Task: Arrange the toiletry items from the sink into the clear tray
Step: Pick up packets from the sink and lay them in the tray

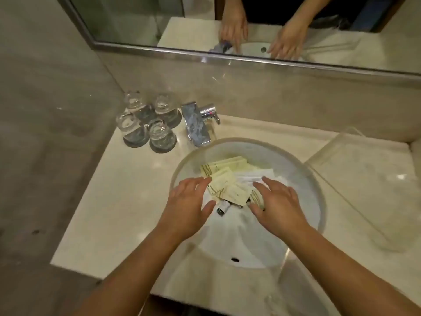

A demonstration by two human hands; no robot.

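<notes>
Fingers (201, 181) of the left hand (189, 207): straight, spread, tips at the edge of a cream packet. Nothing gripped. Contact or hover, can't tell.

Right hand (279, 208): same pose, fingers splayed and flat, thumb out toward a striped packet end. Nothing pinched or curled around. Can't confirm it touches the pile either.

Both hands palm-down over the sink (300, 165), one on each side of the pile, well apart from each other.

The toiletry items (224, 180) are all in the basin: cream sachets with striped ends, overlapping in a loose heap, and a white packet (252, 176) at the right side of the heap. A small dark bottle (221, 210) pokes out from under the sachets, just beside the left thumb.

Clear tray (369, 174) sits on the counter (109, 201) to the right of the sink, just beside the rim. I see nothing in it.

Faucet (197, 124) is behind the basin's left side. Four glasses (148, 127) stand upside down, clustered left of the faucet. Mirror (141, 21) above shows both hands reflected.
</notes>
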